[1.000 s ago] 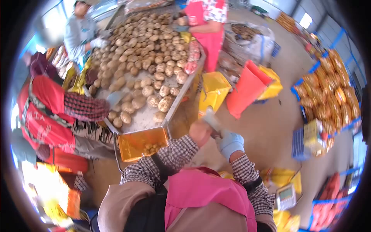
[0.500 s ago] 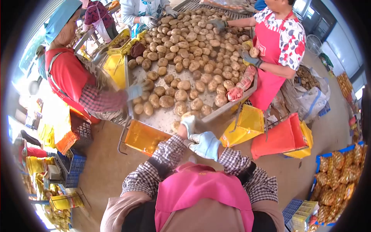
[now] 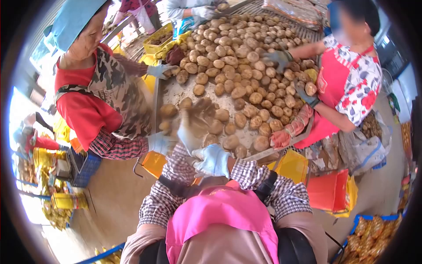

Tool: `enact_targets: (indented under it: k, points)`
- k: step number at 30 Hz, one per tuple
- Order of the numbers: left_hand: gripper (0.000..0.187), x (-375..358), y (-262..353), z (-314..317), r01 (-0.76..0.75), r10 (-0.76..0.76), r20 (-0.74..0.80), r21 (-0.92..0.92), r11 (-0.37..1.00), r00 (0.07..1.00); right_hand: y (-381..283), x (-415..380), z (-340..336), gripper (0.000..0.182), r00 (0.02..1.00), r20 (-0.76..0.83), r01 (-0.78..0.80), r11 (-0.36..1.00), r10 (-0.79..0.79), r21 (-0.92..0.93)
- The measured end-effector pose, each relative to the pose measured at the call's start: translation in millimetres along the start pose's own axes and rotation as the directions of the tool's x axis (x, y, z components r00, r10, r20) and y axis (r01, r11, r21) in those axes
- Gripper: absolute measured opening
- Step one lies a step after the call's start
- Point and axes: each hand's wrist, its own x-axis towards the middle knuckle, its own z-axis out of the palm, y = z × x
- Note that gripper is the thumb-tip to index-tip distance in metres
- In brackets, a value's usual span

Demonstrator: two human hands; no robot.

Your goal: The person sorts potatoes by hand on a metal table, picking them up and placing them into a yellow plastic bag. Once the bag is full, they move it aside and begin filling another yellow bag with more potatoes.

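My left hand (image 3: 187,134), in a pale glove, is smeared by motion over the near left part of the metal table (image 3: 169,94), and its fingers cannot be told. Brownish blurred shapes lie just beyond it, among potatoes (image 3: 222,115). My right hand (image 3: 212,160), in a light blue glove, is at the table's near edge, close to my left wrist. Its fingers are bent, and what they hold, if anything, is hidden. A large heap of potatoes (image 3: 246,48) covers the middle and far side of the table.
At the left a co-worker (image 3: 118,94) has gloved hands by the table edge. Another in a red apron (image 3: 327,79) reaches over the heap and holds a potato. Yellow (image 3: 292,166) and red (image 3: 327,189) bags hang at the near right. A yellow crate (image 3: 159,39) stands far left.
The view has shifted and turned. My left hand has moved forward over the table, and potatoes there are displaced. The left co-worker's near hand has come back to the table's edge.
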Motion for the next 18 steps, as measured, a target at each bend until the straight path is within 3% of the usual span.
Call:
enact_targets:
  k: [1, 3, 4, 5, 7, 8, 10, 11, 13, 14, 15, 16, 17, 18]
  points:
    - [0.073, 7, 8, 6, -0.086, 0.083, -0.051, -0.050, 0.995, 0.995, -10, 4, -12, 0.026, 0.986, 0.134, -0.111, 0.991, 0.101, 0.072]
    - [0.071, 18, 25, 36, -0.202, 0.199, -0.043, -0.081, 0.976, 0.979, 4, 20, -24, 0.027, 0.966, 0.249, 0.099, 0.991, -0.075, -0.086]
    - [0.071, 25, 30, 47, -0.090, 0.090, -0.012, -0.209, 0.974, 0.996, 17, 32, -23, 0.031, 0.939, 0.266, 0.293, 0.911, -0.217, -0.290]
    - [0.070, 28, 33, 58, 0.030, -0.021, 0.032, -0.327, 0.945, 0.999, 11, 35, -35, 0.034, 0.908, 0.328, 0.370, 0.867, -0.261, -0.335]
    - [0.062, 38, 33, 76, 0.034, -0.017, 0.050, -0.358, 0.933, 0.999, 4, 40, -56, 0.033, 0.895, 0.386, 0.361, 0.873, -0.225, -0.328]
    - [0.058, 46, 31, 77, -0.015, 0.017, 0.011, -0.090, 0.996, 1.000, 2, 43, -65, 0.033, 0.884, 0.406, 0.376, 0.869, -0.232, -0.322]
    - [0.051, 68, 30, 48, -0.050, 0.069, -0.038, 0.374, 0.926, 0.997, 3, 50, -77, 0.033, 0.871, 0.475, 0.296, 0.905, -0.125, -0.304]
    - [0.051, 70, 25, 38, -0.057, 0.086, -0.062, 0.376, 0.925, 0.994, 6, 53, -79, 0.033, 0.856, 0.500, 0.311, 0.904, -0.132, -0.294]
    - [0.054, 73, 24, 19, -0.119, 0.235, -0.105, 0.628, 0.769, 0.966, 14, 64, -80, 0.033, 0.849, 0.516, 0.334, 0.874, -0.116, -0.352]
    - [0.059, 72, 23, 8, -0.006, 0.118, -0.248, 0.412, 0.911, 0.961, 22, 63, -72, 0.036, 0.876, 0.458, 0.304, 0.912, -0.154, -0.275]
    - [0.059, 63, 28, 20, -0.011, 0.130, -0.263, 0.412, 0.911, 0.956, 31, 70, -69, 0.036, 0.866, 0.475, 0.313, 0.911, -0.157, -0.269]
    - [0.065, 46, 31, 35, 0.000, 0.047, -0.180, 0.254, 0.967, 0.982, 45, 77, -66, 0.035, 0.794, 0.568, 0.179, 0.976, -0.219, 0.126]
    - [0.072, 29, 34, 49, 0.028, -0.021, -0.079, 0.092, 0.995, 0.997, 67, 86, -59, 0.034, 0.724, 0.615, -0.030, 0.876, -0.313, 0.481]
    - [0.076, 15, 35, 54, 0.157, -0.156, 0.016, -0.020, 0.987, 0.988, 138, 91, -19, 0.023, 0.891, 0.367, -0.010, 0.797, -0.267, 0.604]
